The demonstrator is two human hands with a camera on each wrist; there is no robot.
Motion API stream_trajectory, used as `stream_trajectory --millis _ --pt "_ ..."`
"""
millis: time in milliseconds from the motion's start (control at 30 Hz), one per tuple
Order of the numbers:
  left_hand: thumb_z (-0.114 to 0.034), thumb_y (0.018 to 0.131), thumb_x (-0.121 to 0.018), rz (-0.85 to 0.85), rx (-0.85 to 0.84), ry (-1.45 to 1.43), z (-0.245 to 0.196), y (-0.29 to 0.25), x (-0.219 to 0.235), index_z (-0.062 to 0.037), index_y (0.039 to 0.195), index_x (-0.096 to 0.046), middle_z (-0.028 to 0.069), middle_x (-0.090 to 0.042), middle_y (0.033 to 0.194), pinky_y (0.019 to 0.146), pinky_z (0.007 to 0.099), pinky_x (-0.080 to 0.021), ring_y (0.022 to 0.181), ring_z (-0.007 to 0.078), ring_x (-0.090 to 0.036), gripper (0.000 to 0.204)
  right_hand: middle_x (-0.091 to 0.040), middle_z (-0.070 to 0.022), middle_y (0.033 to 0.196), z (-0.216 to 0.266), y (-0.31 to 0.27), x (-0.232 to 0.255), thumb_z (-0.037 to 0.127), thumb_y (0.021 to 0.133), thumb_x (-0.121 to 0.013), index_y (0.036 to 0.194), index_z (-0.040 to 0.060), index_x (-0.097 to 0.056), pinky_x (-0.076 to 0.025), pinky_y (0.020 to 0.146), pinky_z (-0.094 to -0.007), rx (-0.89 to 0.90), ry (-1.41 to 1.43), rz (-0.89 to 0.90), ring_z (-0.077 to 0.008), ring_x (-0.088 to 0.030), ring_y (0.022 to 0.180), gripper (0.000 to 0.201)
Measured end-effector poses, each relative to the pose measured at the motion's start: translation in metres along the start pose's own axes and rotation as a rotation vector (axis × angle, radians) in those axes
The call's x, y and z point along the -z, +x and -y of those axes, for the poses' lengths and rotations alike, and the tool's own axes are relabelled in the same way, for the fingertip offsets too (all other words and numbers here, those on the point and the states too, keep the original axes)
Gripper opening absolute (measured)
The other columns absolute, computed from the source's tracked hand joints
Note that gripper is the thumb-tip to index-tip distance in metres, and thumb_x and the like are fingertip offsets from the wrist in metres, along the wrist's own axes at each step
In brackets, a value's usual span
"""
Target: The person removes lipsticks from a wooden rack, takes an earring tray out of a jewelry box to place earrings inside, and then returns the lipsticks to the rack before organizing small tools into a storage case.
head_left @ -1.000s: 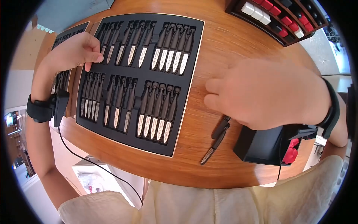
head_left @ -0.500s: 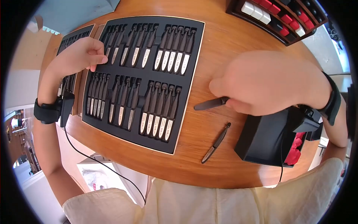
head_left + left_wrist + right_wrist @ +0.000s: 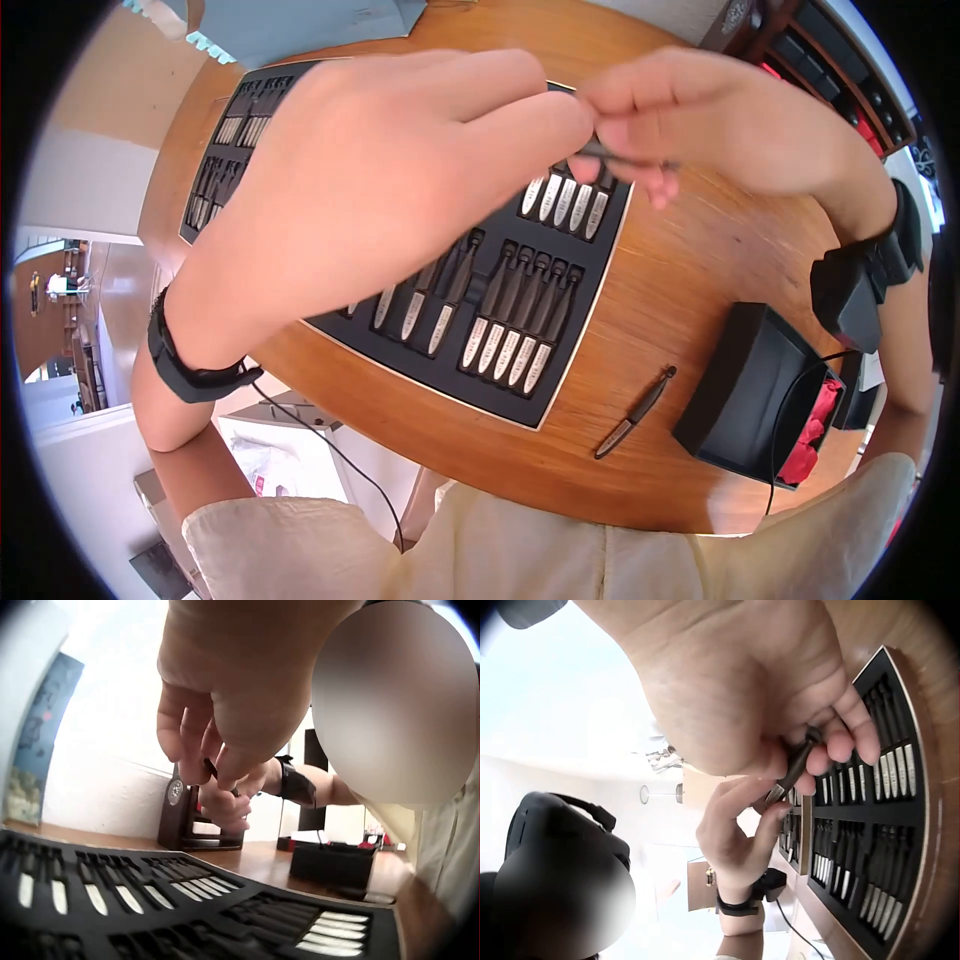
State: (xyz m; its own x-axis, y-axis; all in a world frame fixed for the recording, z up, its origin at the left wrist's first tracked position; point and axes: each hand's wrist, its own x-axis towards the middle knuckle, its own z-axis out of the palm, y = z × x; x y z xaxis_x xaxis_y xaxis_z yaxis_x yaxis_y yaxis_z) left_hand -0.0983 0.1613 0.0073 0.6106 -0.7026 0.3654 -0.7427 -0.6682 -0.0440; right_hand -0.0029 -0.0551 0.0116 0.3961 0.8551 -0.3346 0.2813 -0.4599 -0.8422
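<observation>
My two hands meet over the far right part of a black tray [image 3: 528, 410]. Between them is a slim dark tube [image 3: 795, 769] with a small knob at one end and a pale label at the other. My right hand [image 3: 740, 130] pinches it near the knob. Thumb and fingers of my left hand [image 3: 735, 832] grip the labelled end. From the head view, my left hand [image 3: 400, 170] and forearm hide much of the tray. Rows of similar labelled tubes [image 3: 480, 345] lie in the tray's slots. Another tube [image 3: 632, 418] lies loose on the wooden table.
A black box [image 3: 745, 375] with crumpled red material [image 3: 810, 435] along its side stands at the right. A dark wooden rack [image 3: 815, 60] is at the far right. More tubes [image 3: 215, 190] sit in slots left of my arm. A cable [image 3: 330, 465] hangs from my left wrist.
My right hand has picked up one of two loose tubes and carried it up and left over the tray. My left hand has come across from the tray's far left to grip it.
</observation>
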Motion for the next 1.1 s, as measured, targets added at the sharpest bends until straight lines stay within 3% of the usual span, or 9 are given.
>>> stream_trajectory --millis 167,400,467,667,700,800,833,967,1100 --pt "-0.005 0.07 -0.07 -0.023 -0.147 0.363 0.015 -0.003 0.008 -0.0002 0.102 -0.064 0.008 -0.065 0.094 0.061 0.0318 -0.051 0.075 0.0246 -0.064 0.034 -0.039 0.0039 0.068 0.001 0.036 0.021 0.02 0.105 -0.041 0.1 -0.0045 -0.059 -0.046 0.067 -0.0281 -0.069 0.488 0.066 -0.0108 -0.043 0.065 0.031" --pt "-0.003 0.076 -0.069 -0.136 -0.094 0.451 0.045 -0.029 -0.001 -0.003 0.108 -0.063 0.0078 -0.064 0.094 0.064 0.0328 -0.052 0.076 0.0255 -0.064 0.032 -0.041 0.0047 0.066 -0.002 0.068 0.019 0.021 0.106 -0.039 0.099 -0.0025 -0.06 -0.046 0.066 -0.0262 -0.043 0.638 0.198 -0.0105 -0.044 0.06 0.032" --pt "-0.008 0.074 -0.063 -0.183 -0.066 0.527 0.06 -0.04 -0.005 -0.0086 0.088 -0.053 0.004 -0.048 0.073 0.055 0.0319 -0.049 0.068 0.0203 -0.06 0.017 -0.053 -0.0024 0.076 0.001 0.073 0.015 0.022 0.103 -0.044 0.103 -0.0025 -0.061 -0.049 0.069 -0.0304 -0.01 0.227 -0.047 -0.0156 -0.052 0.07 0.029" --pt "-0.008 0.079 -0.065 0.065 0.115 0.533 0.078 -0.086 -0.012 -0.0054 0.088 -0.055 0.0071 -0.051 0.075 0.056 0.0332 -0.051 0.067 0.024 -0.061 0.014 -0.057 0.0009 0.077 -0.025 0.093 0.002 0.017 0.099 -0.051 0.108 0.0035 -0.06 -0.046 0.068 -0.0252 0.11 -0.386 -0.31 -0.0095 -0.055 0.074 0.019" --pt "-0.01 0.086 -0.067 0.106 0.137 0.478 0.077 -0.088 -0.013 -0.0048 0.091 -0.058 0.0082 -0.052 0.075 0.055 0.0349 -0.05 0.063 0.0261 -0.06 0.012 -0.068 -0.0084 0.094 -0.025 0.089 0.002 0.02 0.093 -0.056 0.103 0.0022 -0.065 -0.049 0.081 -0.0338 0.105 -0.366 -0.288 -0.0189 -0.063 0.089 0.022" --pt "-0.01 0.086 -0.067 0.147 0.123 0.51 0.076 -0.09 -0.017 -0.005 0.091 -0.058 0.008 -0.052 0.074 0.053 0.0337 -0.051 0.062 0.0261 -0.06 0.011 -0.069 -0.0093 0.096 -0.028 0.095 -0.001 0.02 0.093 -0.056 0.104 0.0021 -0.065 -0.049 0.082 -0.0356 0.123 -0.437 -0.317 -0.0219 -0.063 0.092 0.022" --pt "-0.005 0.071 -0.062 0.136 0.08 0.538 0.074 -0.088 -0.019 -0.0052 0.08 -0.049 0.0056 -0.05 0.073 0.058 0.0288 -0.054 0.069 0.0188 -0.062 0.015 -0.069 -0.0093 0.096 -0.027 0.096 0.0 0.02 0.093 -0.056 0.104 0.0021 -0.065 -0.049 0.082 -0.0356 0.123 -0.435 -0.315 -0.0219 -0.063 0.092 0.022" --pt "-0.007 0.07 -0.062 0.133 0.013 0.56 0.075 -0.087 -0.032 -0.0059 0.077 -0.051 0.0044 -0.05 0.071 0.055 0.0279 -0.053 0.065 0.0165 -0.062 0.014 -0.069 -0.0132 0.097 -0.022 0.097 0.0 0.02 0.093 -0.057 0.105 0.0014 -0.063 -0.049 0.083 -0.0362 0.101 -0.469 -0.26 -0.0252 -0.064 0.092 0.024" --pt "-0.007 0.073 -0.062 0.327 -0.001 0.68 0.071 -0.091 -0.04 0.0011 0.098 -0.059 0.0048 -0.054 0.077 0.058 0.0267 -0.052 0.069 0.016 -0.062 0.026 -0.066 -0.0149 0.097 -0.009 0.098 -0.011 0.017 0.093 -0.056 0.106 0.001 -0.063 -0.049 0.084 -0.0377 0.085 -0.588 -0.274 -0.0288 -0.064 0.093 0.022"
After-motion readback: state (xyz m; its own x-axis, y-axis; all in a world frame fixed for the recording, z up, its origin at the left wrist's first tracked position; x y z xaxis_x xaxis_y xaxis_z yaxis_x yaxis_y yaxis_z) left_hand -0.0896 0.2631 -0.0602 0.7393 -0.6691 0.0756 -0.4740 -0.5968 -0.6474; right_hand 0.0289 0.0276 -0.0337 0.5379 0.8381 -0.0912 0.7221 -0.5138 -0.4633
